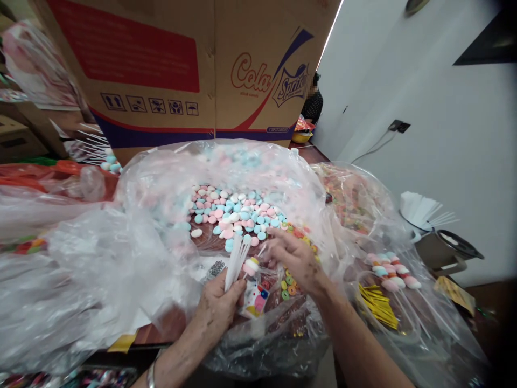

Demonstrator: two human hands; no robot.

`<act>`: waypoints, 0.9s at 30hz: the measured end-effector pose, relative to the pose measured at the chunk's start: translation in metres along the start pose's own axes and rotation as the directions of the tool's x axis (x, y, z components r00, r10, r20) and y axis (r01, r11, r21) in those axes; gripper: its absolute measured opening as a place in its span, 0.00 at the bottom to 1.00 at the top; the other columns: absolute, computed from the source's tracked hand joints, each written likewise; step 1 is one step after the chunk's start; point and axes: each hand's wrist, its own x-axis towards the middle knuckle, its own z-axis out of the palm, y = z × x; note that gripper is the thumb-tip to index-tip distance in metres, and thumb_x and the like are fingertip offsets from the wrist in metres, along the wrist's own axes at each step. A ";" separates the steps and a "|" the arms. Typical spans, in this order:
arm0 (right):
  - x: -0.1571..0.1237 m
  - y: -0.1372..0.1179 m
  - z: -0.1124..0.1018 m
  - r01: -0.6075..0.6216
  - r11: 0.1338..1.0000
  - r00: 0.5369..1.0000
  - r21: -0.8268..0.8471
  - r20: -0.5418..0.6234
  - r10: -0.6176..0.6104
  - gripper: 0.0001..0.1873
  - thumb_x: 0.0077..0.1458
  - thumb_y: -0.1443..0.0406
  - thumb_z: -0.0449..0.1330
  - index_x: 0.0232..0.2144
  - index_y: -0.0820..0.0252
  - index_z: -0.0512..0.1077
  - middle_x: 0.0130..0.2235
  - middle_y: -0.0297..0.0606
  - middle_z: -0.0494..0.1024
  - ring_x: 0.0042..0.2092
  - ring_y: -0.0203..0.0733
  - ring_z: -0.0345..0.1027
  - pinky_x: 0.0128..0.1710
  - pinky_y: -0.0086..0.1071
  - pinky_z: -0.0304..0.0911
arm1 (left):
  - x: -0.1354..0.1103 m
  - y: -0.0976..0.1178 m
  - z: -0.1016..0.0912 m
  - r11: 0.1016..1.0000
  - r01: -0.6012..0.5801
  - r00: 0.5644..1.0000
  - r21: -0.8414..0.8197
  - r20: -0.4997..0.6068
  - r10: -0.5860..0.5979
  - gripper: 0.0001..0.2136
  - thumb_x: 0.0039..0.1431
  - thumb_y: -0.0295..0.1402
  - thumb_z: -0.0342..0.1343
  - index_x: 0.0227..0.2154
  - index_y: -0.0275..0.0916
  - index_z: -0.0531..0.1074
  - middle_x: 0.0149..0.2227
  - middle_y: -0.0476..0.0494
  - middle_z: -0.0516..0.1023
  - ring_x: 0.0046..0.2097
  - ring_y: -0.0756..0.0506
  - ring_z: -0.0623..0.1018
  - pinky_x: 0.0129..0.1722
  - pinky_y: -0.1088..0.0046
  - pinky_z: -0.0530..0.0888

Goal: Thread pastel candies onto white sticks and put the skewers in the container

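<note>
My left hand [221, 302] is closed round a bundle of white sticks [237, 257] that fan upward. At its thumb, a skewered marshmallow candy [251, 266] in pink, white and yellow stands on one stick. Just right of it is my right hand [294, 258], its fingers bent together near a small white tip; what they pinch is too small to make out. Beyond both hands, loose pink, blue and white candies [234, 213] lie in a large clear plastic bag [161, 161]. Ring-shaped gummies [288, 285] lie beneath my right wrist.
A tall cardboard box [210, 70] stands behind the bag. At right are finished candy sticks [391, 271], yellow twist ties [377, 306], a bag of gummies [349, 199] and a pitcher [442, 250] beside white sticks. Another person [313, 102] is at the back.
</note>
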 end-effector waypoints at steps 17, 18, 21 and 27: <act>0.048 0.006 0.004 0.017 0.485 1.000 -0.874 0.019 0.001 0.08 0.54 0.71 0.54 0.35 0.57 0.71 0.31 0.35 0.75 0.31 0.40 0.66 0.30 0.29 0.54 | -0.004 0.014 0.002 0.999 0.039 0.997 -0.016 -0.069 -0.040 0.13 0.53 0.44 0.60 0.29 0.40 0.68 0.16 0.57 0.70 0.11 0.55 0.60 0.10 0.80 0.55; 0.043 0.006 -0.002 0.031 0.530 0.999 -0.848 0.016 -0.033 0.09 0.54 0.71 0.54 0.37 0.57 0.71 0.30 0.33 0.74 0.31 0.40 0.66 0.30 0.29 0.54 | -0.003 0.014 0.002 0.999 0.040 0.997 -0.015 -0.071 -0.041 0.13 0.52 0.44 0.60 0.28 0.40 0.68 0.16 0.56 0.70 0.10 0.55 0.60 0.09 0.79 0.55; 0.026 0.009 -0.015 0.172 0.625 0.979 -0.761 0.060 -0.197 0.10 0.54 0.71 0.53 0.37 0.57 0.70 0.32 0.33 0.74 0.33 0.40 0.66 0.34 0.29 0.58 | -0.003 0.016 0.003 0.999 0.041 0.996 0.000 -0.075 -0.041 0.13 0.50 0.44 0.59 0.26 0.40 0.68 0.15 0.56 0.69 0.10 0.55 0.59 0.09 0.79 0.53; -0.005 0.032 -0.010 0.343 0.459 0.922 -0.819 0.200 -0.331 0.10 0.62 0.72 0.51 0.34 0.58 0.69 0.36 0.41 0.74 0.39 0.43 0.69 0.40 0.33 0.64 | -0.004 0.022 0.004 0.999 0.052 0.996 0.000 -0.079 -0.052 0.12 0.49 0.43 0.58 0.27 0.40 0.69 0.16 0.56 0.70 0.10 0.54 0.59 0.09 0.78 0.53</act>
